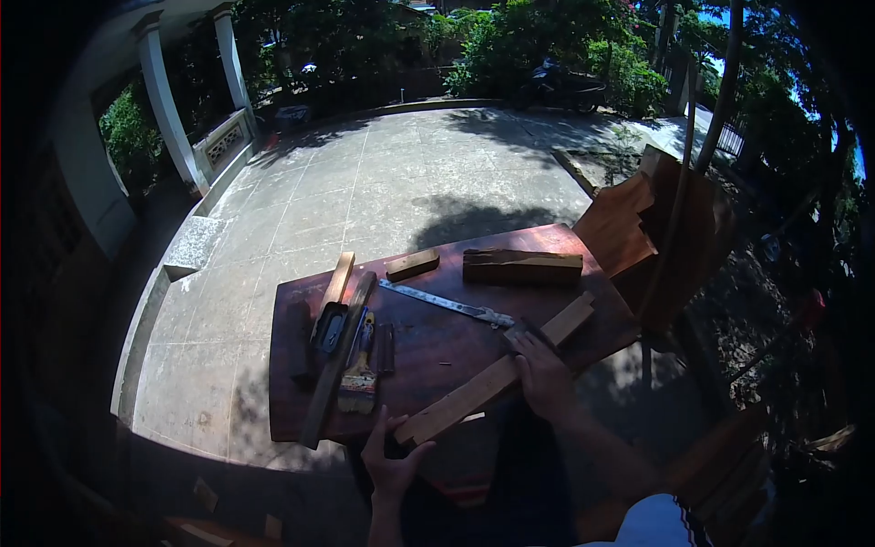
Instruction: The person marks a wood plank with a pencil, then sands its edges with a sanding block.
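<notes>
A long, pale wooden strip lies at a slant over the near edge of the dark wooden table. My left hand grips its near end, thumb on one side and fingers on the other. Farther up the strip, my right hand is closed over the stock of a try square and the strip beneath it. The try square's metal blade points away to the left across the tabletop. My right fingers partly hide the stock.
A paintbrush, a dark wooden bar and a small black tray lie at the table's left. Wooden blocks sit along the far edge. Large wooden pieces stand to the right. Concrete paving lies beyond.
</notes>
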Tool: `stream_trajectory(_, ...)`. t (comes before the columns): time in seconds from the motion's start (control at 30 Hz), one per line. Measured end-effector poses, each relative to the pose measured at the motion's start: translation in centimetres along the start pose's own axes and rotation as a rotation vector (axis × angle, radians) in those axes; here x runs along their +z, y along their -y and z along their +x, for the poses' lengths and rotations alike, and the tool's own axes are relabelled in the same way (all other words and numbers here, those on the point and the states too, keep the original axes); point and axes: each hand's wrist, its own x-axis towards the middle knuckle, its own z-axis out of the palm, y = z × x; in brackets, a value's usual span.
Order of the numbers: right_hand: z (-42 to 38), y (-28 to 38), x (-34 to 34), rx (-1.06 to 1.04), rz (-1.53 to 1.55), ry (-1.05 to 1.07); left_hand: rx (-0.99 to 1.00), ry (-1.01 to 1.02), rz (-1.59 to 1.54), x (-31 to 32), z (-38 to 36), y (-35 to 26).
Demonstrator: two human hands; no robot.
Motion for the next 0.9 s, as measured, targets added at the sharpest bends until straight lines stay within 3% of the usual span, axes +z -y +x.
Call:
stream_trajectory(0.1, 3.9, -7.2, -1.7, 0.333, 0.0, -0.181, 0.02, 0.006, 0.032, -0.6, -0.3, -0.1)
stream_trajectory(0.2, 4.7, -12.0, -0.8, 0.354, -0.173, -0.329, 0.001, 0.005, 0.004, -0.1, -0.1, 0.0)
stream_trajectory(0.23, 4.1, -9.0, -1.3, 0.392, -0.187, -0.228, -0.021, 0.006, -0.008, -0.2, -0.1, 0.2)
stream_trajectory(0.33, 0.0, -3.7, 0.7, 0.093, -0.156, -0.093, 0.03, 0.014, 0.021, -0.6, -0.2, 0.9)
stream_trajectory(0.37, -0.3, -2.9, 0.0, 0.088, -0.112, -0.083, 0.001, 0.013, 0.011, -0.7, -0.2, 0.9)
stream_trajectory(0.47, 2.5, -9.2, -1.0, 0.225, -0.045, -0.162, -0.05, 0.025, -0.005, -0.9, -0.6, 0.6)
stream_trajectory(0.57, 4.1, -9.8, -1.3, 0.36, -0.165, -0.228, -0.016, 0.009, -0.008, 0.0, -0.5, 0.5)
stream_trajectory(0.63, 3.7, -5.5, -0.5, 0.338, -0.199, -0.132, -0.019, 0.001, 0.002, 0.0, -0.3, 0.0)
stream_trajectory(0.8, -4.1, 10.3, 3.0, -0.161, 0.023, 0.018, -0.023, -0.02, 0.02, 0.3, -0.6, 0.0)
stream_trajectory(0.9, -4.5, 10.5, 2.6, -0.127, 0.134, 0.045, 0.006, -0.01, 0.031, 0.1, -0.6, 0.3)
